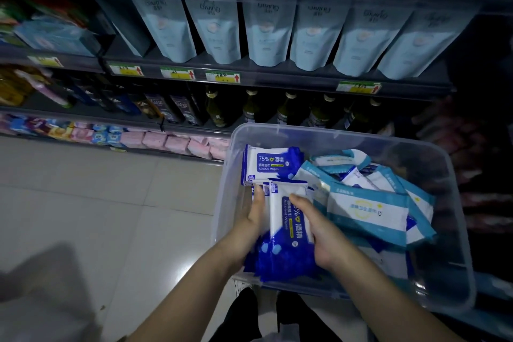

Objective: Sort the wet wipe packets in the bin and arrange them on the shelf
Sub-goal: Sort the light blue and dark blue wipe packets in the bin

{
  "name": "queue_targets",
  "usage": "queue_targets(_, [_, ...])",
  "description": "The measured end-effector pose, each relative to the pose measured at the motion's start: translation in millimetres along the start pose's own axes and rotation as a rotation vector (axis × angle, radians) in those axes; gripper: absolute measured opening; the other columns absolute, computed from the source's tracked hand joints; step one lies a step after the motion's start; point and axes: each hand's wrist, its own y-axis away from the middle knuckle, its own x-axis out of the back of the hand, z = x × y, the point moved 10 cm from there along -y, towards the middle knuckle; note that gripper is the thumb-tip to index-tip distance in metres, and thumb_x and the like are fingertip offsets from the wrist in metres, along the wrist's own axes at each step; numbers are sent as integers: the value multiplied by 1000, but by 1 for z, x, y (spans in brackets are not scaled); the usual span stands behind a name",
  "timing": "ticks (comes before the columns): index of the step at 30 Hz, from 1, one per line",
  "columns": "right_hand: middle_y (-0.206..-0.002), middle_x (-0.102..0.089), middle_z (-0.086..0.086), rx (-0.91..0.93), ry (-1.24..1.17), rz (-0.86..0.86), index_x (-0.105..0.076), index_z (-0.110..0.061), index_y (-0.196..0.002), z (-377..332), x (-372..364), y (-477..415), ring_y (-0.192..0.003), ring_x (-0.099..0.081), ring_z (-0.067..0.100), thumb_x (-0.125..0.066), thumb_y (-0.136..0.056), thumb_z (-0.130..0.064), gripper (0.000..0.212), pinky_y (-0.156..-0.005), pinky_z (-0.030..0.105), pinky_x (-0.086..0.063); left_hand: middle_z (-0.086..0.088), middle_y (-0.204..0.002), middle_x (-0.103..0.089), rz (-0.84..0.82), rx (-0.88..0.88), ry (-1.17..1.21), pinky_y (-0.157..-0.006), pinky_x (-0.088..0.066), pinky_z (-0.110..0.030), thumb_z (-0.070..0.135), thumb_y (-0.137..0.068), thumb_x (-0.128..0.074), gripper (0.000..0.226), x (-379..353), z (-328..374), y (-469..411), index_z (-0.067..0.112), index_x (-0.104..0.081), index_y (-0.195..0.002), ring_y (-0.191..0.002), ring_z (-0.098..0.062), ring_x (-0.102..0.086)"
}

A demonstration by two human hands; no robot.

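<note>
A clear plastic bin (pixel 347 136) stands in front of the shelves and holds several wet wipe packets. Dark blue and white alcohol wipe packets lie on its left side, one flat at the back (pixel 270 164). Light blue and white packets (pixel 366 211) are heaped on the right. Both hands are inside the bin's left front corner. Between them is a stack of dark blue alcohol wipe packets (pixel 288 228), standing on edge. My left hand (pixel 251 219) grips its left side. My right hand (pixel 319 228) grips its right side, thumb on the top packet.
Shop shelves fill the background: light blue pouches (pixel 266 33) on one level, dark bottles (pixel 249 111) below, pink and blue packs (pixel 166 141) at floor level. Yellow price tags line the shelf edges. Pale tiled floor (pixel 97 203) lies to the left.
</note>
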Motion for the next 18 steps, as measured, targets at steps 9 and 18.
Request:
queue_targets(9, [-107,-68,-1,246,261,119,-54,-30,-117,0,-31,-44,-97,-65,19,-65,-85,-29,34,-90,43,-52,-4,-115,-65,342,-63,-213,-74,-53,-28,32,-97,-49,26,56,5,-6,22,-46,-122,-96,-16,-66])
queue_targets(18, [-116,-61,-5,188,320,33,-44,-33,-124,8,-43,-40,-103,-59,13,-58,-90,-39,38,-79,30,-49,-3,-136,-49,452,-194,-727,-91,-48,-30,7,-95,-49,58,55,25,19,18,-22,-145,-113,-16,-53])
